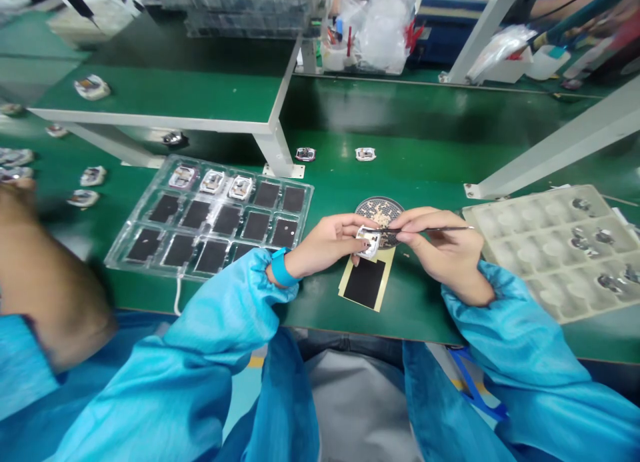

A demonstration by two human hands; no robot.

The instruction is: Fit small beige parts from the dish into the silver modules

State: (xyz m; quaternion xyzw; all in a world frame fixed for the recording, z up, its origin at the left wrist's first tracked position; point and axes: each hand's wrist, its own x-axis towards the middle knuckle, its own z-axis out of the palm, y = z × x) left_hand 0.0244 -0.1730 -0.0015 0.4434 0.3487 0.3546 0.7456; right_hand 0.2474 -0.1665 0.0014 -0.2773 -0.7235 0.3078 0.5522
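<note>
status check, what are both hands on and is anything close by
Left hand: gripping small white casing. Right hand: holding thin dark tool, tip at casing. Close by: round mesh dish, black sheet.

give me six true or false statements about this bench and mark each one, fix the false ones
1. The left hand holds a small white frame-shaped part. True.
2. The right hand holds a thin dark rod-like tool. True.
3. A round grey perforated dish with small pale pieces lies beyond a black rectangular sheet. True.
4. The sheet lies on red cloth. False: it lies on pale yellow backing.
5. The clear plastic tray holds ten white parts. False: the clear plastic tray holds three, in its far row.
6. The cream tray with rounded wells lies left of both hands. False: the cream tray with rounded wells lies to their right.
</note>
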